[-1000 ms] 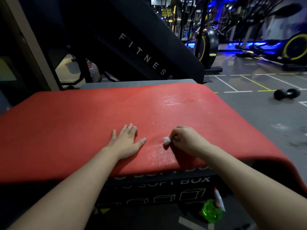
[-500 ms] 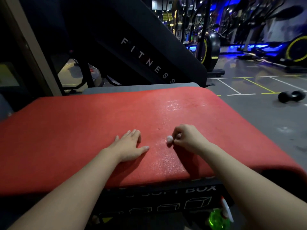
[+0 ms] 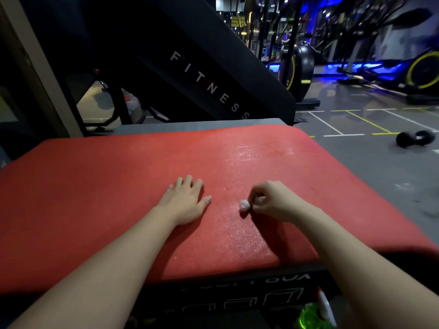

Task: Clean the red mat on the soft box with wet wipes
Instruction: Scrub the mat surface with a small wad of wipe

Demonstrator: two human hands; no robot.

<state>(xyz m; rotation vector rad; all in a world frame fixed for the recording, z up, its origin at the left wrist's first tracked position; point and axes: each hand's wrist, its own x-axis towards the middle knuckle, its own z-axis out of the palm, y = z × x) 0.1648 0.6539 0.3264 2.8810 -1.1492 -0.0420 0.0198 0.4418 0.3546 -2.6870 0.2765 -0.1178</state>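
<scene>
The right grip (image 3: 273, 203) pinches a small balled wet wipe (image 3: 244, 205), which sticks out at its left side and touches the red mat (image 3: 107, 210) toward the mat's near edge. The left grip (image 3: 185, 203) lies flat on the mat nearby, fingers straight, holding nothing.

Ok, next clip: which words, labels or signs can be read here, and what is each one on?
"F I T N E S S": white spaced letters on the slanted black panel behind the mat; the last S is partly cut off.
"BOX": on the soft box front, blurred and cropped at the top; the words before it are too dark to read.
Box outline drawings below that: no words.
Green bottle: no label can be read.
</scene>
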